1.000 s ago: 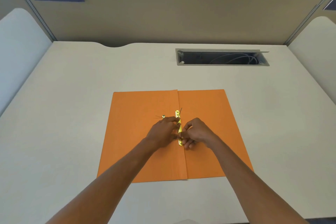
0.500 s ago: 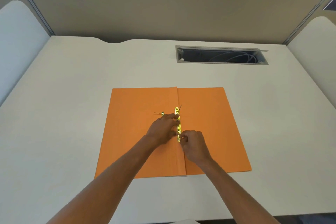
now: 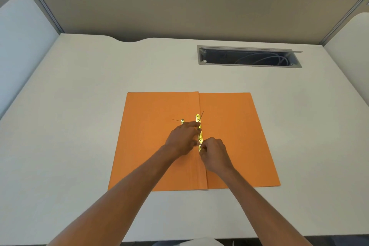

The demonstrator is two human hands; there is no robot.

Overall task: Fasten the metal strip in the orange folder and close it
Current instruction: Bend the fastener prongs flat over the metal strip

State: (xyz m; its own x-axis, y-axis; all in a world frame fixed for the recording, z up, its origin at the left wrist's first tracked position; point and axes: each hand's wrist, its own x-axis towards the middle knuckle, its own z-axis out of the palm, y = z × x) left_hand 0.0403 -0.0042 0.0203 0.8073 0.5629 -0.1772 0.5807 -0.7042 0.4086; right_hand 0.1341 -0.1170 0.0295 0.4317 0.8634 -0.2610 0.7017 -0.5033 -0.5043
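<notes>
An orange folder (image 3: 235, 136) lies open and flat on the desk in front of me. A shiny gold metal strip (image 3: 199, 128) runs along its centre fold, with a thin prong sticking up at its far end. A second small gold piece (image 3: 182, 120) lies just left of the strip on the left flap. My left hand (image 3: 182, 139) rests on the left flap with its fingertips pressing on the strip's middle. My right hand (image 3: 212, 153) pinches the strip's near end, which it hides.
A beige desk (image 3: 79, 126) carries the folder. A cable slot (image 3: 249, 58) with wires sits open at the back right. Partition walls (image 3: 179, 6) close off the back and both sides.
My right hand has slid from the strip's middle toward its near end and turned wrist-down. The left hand has stayed on the strip. The view has tilted slightly.
</notes>
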